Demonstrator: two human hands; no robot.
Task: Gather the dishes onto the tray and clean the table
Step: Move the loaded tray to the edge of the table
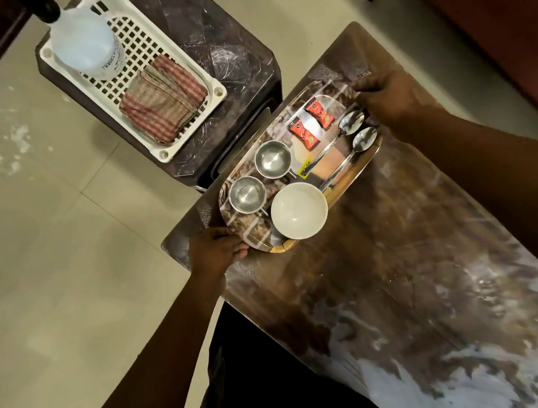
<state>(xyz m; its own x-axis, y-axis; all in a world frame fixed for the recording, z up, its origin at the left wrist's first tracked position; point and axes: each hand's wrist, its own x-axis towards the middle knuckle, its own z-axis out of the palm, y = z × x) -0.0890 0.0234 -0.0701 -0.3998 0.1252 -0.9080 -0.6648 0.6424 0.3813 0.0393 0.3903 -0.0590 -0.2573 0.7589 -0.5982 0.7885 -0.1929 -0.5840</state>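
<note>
On a glossy brown table (408,270), an oval patterned tray (254,230) w/ white bowl (298,210) is gripped at both ends by left hand (213,251) & right hand (391,100); any tilt could slide the bowl off.

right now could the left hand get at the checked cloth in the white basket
Probably not as things stand: the left hand is gripping the tray edge, as is the right hand. The checked cloth lies uncovered in the white basket on the side stool, so once the hand lets go, nothing blocks it.
</note>
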